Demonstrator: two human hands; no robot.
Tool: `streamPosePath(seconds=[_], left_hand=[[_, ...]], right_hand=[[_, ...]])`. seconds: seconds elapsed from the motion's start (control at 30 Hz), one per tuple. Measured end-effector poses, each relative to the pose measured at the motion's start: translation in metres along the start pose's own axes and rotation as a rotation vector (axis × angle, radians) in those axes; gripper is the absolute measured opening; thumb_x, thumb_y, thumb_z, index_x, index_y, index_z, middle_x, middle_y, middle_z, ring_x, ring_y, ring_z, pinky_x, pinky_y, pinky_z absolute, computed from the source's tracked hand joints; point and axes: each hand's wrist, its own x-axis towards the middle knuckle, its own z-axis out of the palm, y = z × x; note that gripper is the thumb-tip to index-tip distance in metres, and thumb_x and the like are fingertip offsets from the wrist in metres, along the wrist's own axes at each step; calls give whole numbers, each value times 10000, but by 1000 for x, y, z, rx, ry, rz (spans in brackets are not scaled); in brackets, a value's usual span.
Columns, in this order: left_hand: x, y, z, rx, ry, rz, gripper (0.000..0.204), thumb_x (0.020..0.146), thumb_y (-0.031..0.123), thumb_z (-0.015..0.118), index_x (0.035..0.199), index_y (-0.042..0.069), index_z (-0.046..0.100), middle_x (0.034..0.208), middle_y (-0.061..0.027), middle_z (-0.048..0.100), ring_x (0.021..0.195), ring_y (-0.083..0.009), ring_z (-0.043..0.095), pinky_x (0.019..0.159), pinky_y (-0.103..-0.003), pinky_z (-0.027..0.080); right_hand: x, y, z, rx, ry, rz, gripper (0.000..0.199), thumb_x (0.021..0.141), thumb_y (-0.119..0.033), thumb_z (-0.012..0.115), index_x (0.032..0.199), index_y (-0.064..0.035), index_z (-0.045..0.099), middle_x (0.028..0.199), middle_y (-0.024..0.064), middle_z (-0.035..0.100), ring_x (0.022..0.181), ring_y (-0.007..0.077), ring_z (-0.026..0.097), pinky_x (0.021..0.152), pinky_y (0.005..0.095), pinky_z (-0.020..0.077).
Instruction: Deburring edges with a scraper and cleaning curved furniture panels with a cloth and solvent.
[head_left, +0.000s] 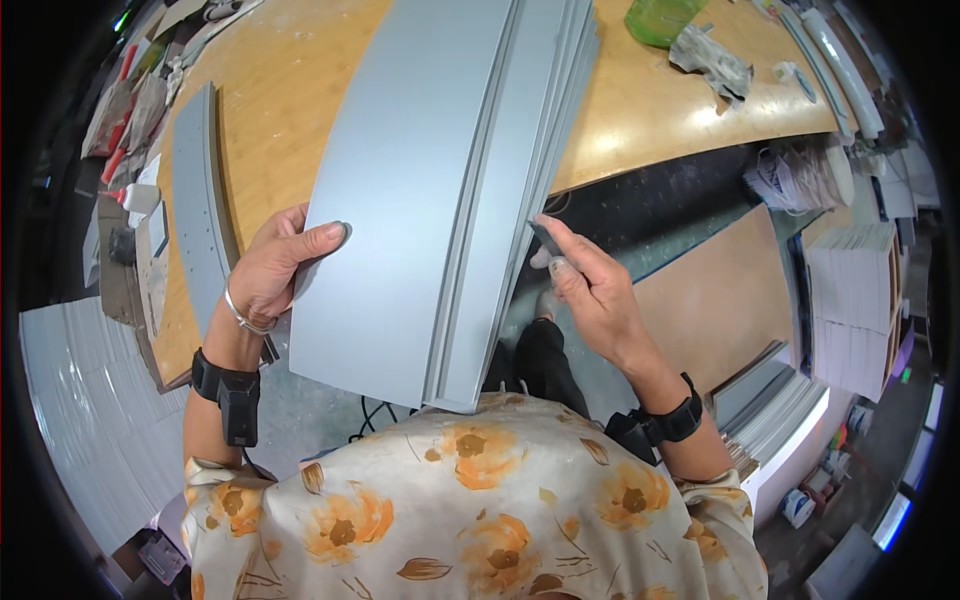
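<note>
A long light-grey panel (pixel 390 220) with a groove running lengthwise lies on top of a stack of similar panels, its near end jutting over the table edge toward me. My left hand (pixel 275 262) grips its left edge, thumb on the top face and fingers underneath, hidden. At the right edge, my right hand (pixel 605 305) pinches a small dark-grey flat piece (pixel 544 237) between thumb and fingers. The piece sits against or very close to the panel's edge; its exact kind is unclear. Left of the panel lies a narrow grey strip (pixel 196 190) with small holes.
The yellow wooden table (pixel 280 90) bears a green container (pixel 662 18) and a crumpled rag (pixel 712 65). A white bottle (pixel 138 198) with a red tip stands at left. Stacked white boards (pixel 850 300) and a brown board (pixel 725 290) are at right; wrapped white stacks (pixel 90 400) at left.
</note>
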Motion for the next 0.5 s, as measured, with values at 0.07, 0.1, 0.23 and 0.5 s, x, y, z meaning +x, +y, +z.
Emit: streamPosePath(seconds=[0.07, 0.1, 0.23, 0.5], left_hand=[[0, 1, 4, 11, -6, -3, 425, 739, 171, 730, 1053, -48, 546, 908, -113, 640, 750, -131, 621, 697, -262, 515], [0, 1, 6, 23, -4, -4, 419, 739, 168, 729, 1049, -47, 547, 900, -110, 641, 744, -130, 621, 692, -261, 516], [0, 1, 6, 42, 41, -33, 416, 735, 155, 730, 1050, -46, 546, 889, -104, 641, 735, -126, 618, 688, -254, 513], [2, -3, 2, 48, 56, -14, 443, 743, 130, 709, 1105, -42, 518, 915, -89, 632, 756, -113, 617, 707, -241, 512]], right_hand=[[0, 5, 3, -111, 43, -83, 401, 882, -83, 482, 1282, -58, 454, 823, 80, 509, 726, 168, 489, 702, 247, 420], [0, 4, 4, -115, 46, -81, 401, 882, -83, 482, 1282, -58, 454, 823, 80, 509, 726, 168, 489, 702, 247, 420], [-1, -3, 10, -184, 93, -28, 411, 871, -67, 501, 1279, -58, 457, 843, 73, 488, 768, 172, 487, 730, 249, 414], [4, 0, 18, -240, 75, -4, 439, 843, -33, 535, 1275, -80, 470, 825, 63, 481, 751, 167, 484, 707, 252, 414]])
